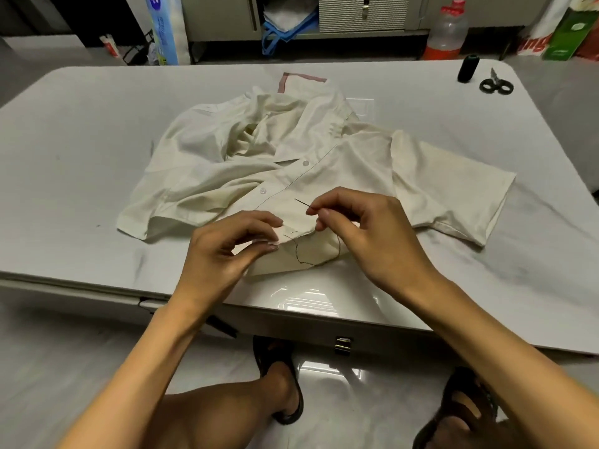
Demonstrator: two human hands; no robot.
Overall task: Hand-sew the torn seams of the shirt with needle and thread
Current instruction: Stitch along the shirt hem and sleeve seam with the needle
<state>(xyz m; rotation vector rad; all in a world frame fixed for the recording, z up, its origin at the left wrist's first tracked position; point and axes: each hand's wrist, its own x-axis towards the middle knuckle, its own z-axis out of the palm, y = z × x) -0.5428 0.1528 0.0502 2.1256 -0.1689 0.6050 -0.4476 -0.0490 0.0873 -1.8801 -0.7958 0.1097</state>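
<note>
My right hand [363, 234] pinched the needle [301, 203] between thumb and first finger. Its sharp tip pointed up and away from me. I think I held it high so the dark thread [304, 259] could pull through. The thread hung in a loose loop down to the shirt's edge.

My left hand [233, 251] pinched that edge of the cream shirt [291, 157], just beside the stitch. I think this kept the cloth tight so the seam would not bunch up. So the fingers [269, 244] of both hands were closed on something, not spread out.

The shirt lay crumpled in the middle of the white surface [81, 140]. The part I was sewing was near me, by the front edge, where I could see small stitches.

A black thread spool [468, 69] stood at the far right corner, with scissors [496, 84] just beside it, well apart from my work.

Behind the surface were a plastic bottle [449, 30] with a red cap and grey cabinets [361, 14]. My feet in dark sandals [285, 413] rested on a shiny pale floor [64, 367].
</note>
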